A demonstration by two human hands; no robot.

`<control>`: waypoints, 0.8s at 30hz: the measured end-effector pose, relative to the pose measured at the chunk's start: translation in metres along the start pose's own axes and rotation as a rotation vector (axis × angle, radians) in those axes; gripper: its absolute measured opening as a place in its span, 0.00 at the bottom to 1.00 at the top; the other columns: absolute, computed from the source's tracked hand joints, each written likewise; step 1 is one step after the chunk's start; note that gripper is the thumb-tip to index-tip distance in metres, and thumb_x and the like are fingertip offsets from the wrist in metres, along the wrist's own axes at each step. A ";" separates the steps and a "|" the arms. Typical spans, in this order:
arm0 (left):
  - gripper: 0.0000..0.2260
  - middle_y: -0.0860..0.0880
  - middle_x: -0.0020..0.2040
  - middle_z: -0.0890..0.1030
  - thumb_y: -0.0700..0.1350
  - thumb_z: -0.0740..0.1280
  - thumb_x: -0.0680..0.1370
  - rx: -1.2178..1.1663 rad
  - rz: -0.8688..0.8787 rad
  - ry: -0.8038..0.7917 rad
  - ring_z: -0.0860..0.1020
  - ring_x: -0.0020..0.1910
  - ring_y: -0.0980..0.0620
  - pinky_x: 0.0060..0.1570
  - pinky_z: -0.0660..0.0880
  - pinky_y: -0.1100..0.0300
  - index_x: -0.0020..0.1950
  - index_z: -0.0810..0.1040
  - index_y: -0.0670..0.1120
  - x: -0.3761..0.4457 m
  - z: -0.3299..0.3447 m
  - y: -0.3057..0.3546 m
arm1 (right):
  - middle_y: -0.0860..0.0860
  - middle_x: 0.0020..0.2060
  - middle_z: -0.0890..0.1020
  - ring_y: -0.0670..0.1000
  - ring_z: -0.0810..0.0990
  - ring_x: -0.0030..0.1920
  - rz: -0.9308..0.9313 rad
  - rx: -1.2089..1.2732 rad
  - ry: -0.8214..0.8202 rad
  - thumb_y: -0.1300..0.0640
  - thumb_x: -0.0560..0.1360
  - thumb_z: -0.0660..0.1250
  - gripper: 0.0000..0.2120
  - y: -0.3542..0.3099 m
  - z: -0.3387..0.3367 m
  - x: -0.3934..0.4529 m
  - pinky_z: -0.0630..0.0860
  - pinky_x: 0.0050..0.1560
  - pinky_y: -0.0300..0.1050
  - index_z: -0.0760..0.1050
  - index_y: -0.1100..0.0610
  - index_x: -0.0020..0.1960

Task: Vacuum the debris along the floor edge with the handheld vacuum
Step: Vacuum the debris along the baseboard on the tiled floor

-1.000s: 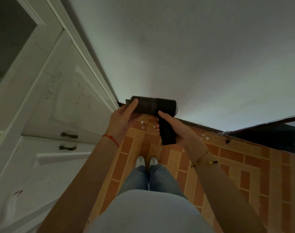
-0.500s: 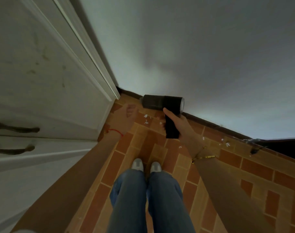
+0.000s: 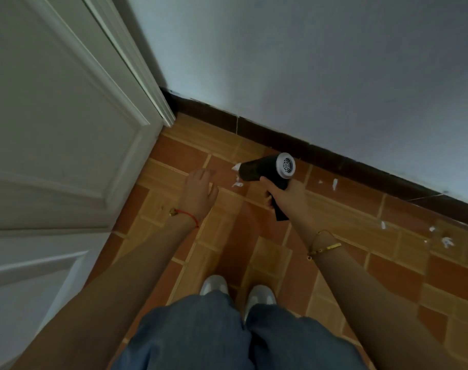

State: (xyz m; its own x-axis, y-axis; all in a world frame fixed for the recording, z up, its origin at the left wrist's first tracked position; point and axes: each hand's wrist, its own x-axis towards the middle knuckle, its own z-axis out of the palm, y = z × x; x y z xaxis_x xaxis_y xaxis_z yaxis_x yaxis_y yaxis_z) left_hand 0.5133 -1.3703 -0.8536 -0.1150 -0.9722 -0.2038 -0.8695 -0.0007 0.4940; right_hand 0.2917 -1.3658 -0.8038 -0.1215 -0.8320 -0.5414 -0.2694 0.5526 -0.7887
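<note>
The right hand (image 3: 283, 194) stays clamped on the grip of the black handheld vacuum with grey vented cap (image 3: 264, 169), now lowered, its nozzle at white paper scraps (image 3: 236, 180) near the dark skirting (image 3: 320, 153). The left hand (image 3: 199, 189) has let go, fingers relaxed, so suction can begin.

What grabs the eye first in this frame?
The black handheld vacuum, gripped by the right hand at centre, its nozzle aimed at white debris scraps on the orange tiled floor. More scraps lie along the dark baseboard to the right. The left hand hovers empty beside a white door.
</note>
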 end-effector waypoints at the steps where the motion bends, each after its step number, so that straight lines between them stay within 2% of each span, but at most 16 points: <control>1: 0.17 0.40 0.63 0.77 0.42 0.64 0.80 0.039 0.021 0.002 0.74 0.64 0.41 0.65 0.71 0.45 0.68 0.73 0.40 0.006 0.017 -0.010 | 0.56 0.34 0.82 0.52 0.81 0.31 -0.030 -0.050 0.017 0.51 0.75 0.71 0.07 0.013 0.006 0.014 0.80 0.37 0.47 0.76 0.53 0.45; 4: 0.19 0.39 0.68 0.74 0.42 0.63 0.80 0.105 0.028 0.023 0.71 0.68 0.40 0.68 0.67 0.43 0.71 0.71 0.40 0.019 0.060 -0.035 | 0.51 0.38 0.82 0.48 0.80 0.36 -0.109 -0.195 0.039 0.47 0.75 0.70 0.13 0.044 0.019 0.050 0.73 0.35 0.34 0.76 0.56 0.51; 7: 0.21 0.39 0.72 0.70 0.43 0.62 0.81 0.162 0.029 0.035 0.67 0.72 0.40 0.73 0.62 0.42 0.73 0.68 0.41 0.029 0.095 -0.054 | 0.53 0.43 0.82 0.51 0.80 0.41 -0.167 -0.271 0.063 0.46 0.74 0.70 0.20 0.068 0.025 0.078 0.73 0.38 0.39 0.75 0.57 0.60; 11: 0.23 0.39 0.76 0.65 0.45 0.59 0.81 0.214 0.029 0.032 0.61 0.77 0.39 0.76 0.56 0.37 0.76 0.64 0.41 0.038 0.127 -0.070 | 0.45 0.34 0.75 0.41 0.73 0.34 -0.194 -0.369 0.051 0.46 0.75 0.69 0.17 0.089 0.028 0.092 0.65 0.34 0.31 0.75 0.57 0.57; 14: 0.24 0.41 0.78 0.62 0.47 0.56 0.82 0.201 -0.018 0.031 0.55 0.79 0.41 0.77 0.50 0.37 0.78 0.61 0.43 0.042 0.146 -0.079 | 0.44 0.31 0.75 0.45 0.76 0.33 -0.195 -0.341 -0.010 0.47 0.75 0.70 0.14 0.095 0.031 0.092 0.70 0.35 0.39 0.75 0.54 0.55; 16: 0.24 0.42 0.79 0.60 0.49 0.54 0.83 0.211 -0.041 0.046 0.53 0.80 0.43 0.78 0.47 0.38 0.79 0.59 0.45 0.041 0.156 -0.084 | 0.47 0.31 0.77 0.46 0.77 0.31 -0.193 -0.342 -0.047 0.48 0.75 0.70 0.13 0.095 0.035 0.090 0.72 0.33 0.40 0.75 0.53 0.55; 20: 0.24 0.44 0.80 0.59 0.52 0.50 0.84 0.232 -0.012 0.118 0.53 0.80 0.46 0.78 0.47 0.39 0.80 0.58 0.46 0.039 0.170 -0.093 | 0.43 0.35 0.77 0.42 0.76 0.34 -0.251 -0.468 0.016 0.46 0.75 0.69 0.15 0.103 0.041 0.093 0.67 0.34 0.32 0.76 0.54 0.56; 22: 0.24 0.45 0.80 0.60 0.52 0.50 0.84 0.219 0.009 0.160 0.53 0.80 0.47 0.78 0.48 0.39 0.80 0.58 0.46 0.038 0.174 -0.096 | 0.46 0.41 0.80 0.43 0.77 0.40 -0.283 -0.490 0.080 0.47 0.75 0.70 0.17 0.105 0.043 0.093 0.66 0.36 0.31 0.77 0.56 0.58; 24: 0.25 0.45 0.80 0.59 0.52 0.50 0.84 0.203 0.017 0.184 0.53 0.80 0.47 0.78 0.47 0.39 0.80 0.58 0.46 0.038 0.176 -0.099 | 0.48 0.47 0.82 0.45 0.78 0.45 -0.307 -0.501 0.076 0.46 0.75 0.70 0.19 0.108 0.043 0.093 0.69 0.40 0.31 0.76 0.56 0.61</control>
State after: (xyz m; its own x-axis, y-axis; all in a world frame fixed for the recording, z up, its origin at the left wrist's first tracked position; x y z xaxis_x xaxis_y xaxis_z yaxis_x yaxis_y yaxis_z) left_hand 0.5103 -1.3655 -1.0587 -0.0575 -0.9979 -0.0304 -0.9488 0.0452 0.3126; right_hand 0.2926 -1.3810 -0.9522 -0.0298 -0.9616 -0.2727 -0.7193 0.2101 -0.6622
